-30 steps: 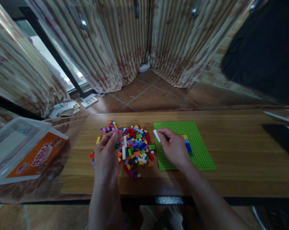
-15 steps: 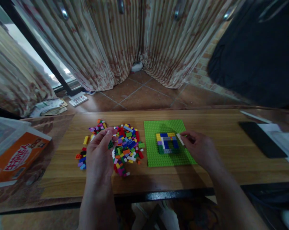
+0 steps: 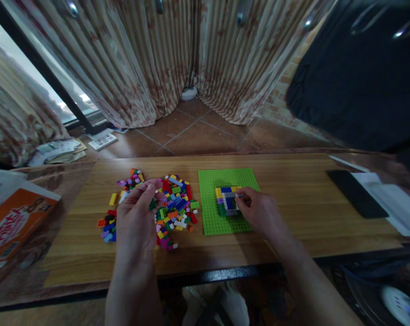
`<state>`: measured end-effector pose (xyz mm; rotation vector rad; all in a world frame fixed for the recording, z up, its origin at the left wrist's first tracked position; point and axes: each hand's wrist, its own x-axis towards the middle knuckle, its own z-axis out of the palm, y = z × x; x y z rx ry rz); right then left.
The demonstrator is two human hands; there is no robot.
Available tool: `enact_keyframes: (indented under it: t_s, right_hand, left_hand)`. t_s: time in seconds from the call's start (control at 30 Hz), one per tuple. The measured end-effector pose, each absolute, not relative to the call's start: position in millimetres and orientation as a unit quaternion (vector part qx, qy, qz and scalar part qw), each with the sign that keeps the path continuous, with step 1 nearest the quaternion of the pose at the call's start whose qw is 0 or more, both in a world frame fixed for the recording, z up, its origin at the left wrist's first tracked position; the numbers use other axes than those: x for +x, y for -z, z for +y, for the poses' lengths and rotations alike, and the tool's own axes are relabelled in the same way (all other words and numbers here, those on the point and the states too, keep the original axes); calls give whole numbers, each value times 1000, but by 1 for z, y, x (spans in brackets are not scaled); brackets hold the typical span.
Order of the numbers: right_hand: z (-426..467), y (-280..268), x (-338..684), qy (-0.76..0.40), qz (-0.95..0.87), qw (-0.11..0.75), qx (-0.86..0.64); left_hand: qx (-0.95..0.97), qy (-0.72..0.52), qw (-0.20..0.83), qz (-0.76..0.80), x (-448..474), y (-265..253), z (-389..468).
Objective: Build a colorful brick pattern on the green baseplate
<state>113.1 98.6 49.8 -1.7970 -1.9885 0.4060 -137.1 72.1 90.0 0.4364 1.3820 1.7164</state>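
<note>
My left hand (image 3: 137, 213) is raised in front of a heap of loose toy bricks (image 3: 178, 203), its fingers closed on a dark green brick (image 3: 152, 205). On the light green baseplate (image 3: 210, 224) stands a low block of stacked bricks (image 3: 228, 199) in yellow, blue, grey, purple and green. My right hand (image 3: 259, 208) pinches a small white brick (image 3: 238, 197) at the right side of that block. The fingers partly cover the white brick, and I cannot tell whether it is pressed down.
A clear box with an orange label (image 3: 20, 222) stands at the left. At the right of the wooden table (image 3: 300, 181) lie a black flat tablet-like thing (image 3: 356, 194) and white paper (image 3: 378, 199). Striped curtains (image 3: 150, 59) hang beyond the tiled floor (image 3: 178, 131).
My right hand has moved left with the white brick, from beside the stacked block onto its right side. My left hand keeps its hold on the green brick. The view has shifted slightly right.
</note>
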Motion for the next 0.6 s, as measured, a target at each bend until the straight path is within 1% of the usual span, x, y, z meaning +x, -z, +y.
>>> enact_keyframes:
  t_s: [0.23, 0.6]
  right_hand:
    - [99, -48, 109, -143, -702, 241, -655]
    - [106, -49, 110, -187, -650, 261, -689]
  left_hand:
    - [170, -692, 432, 553, -140, -89, 71]
    - [168, -692, 433, 553, -144, -90, 69]
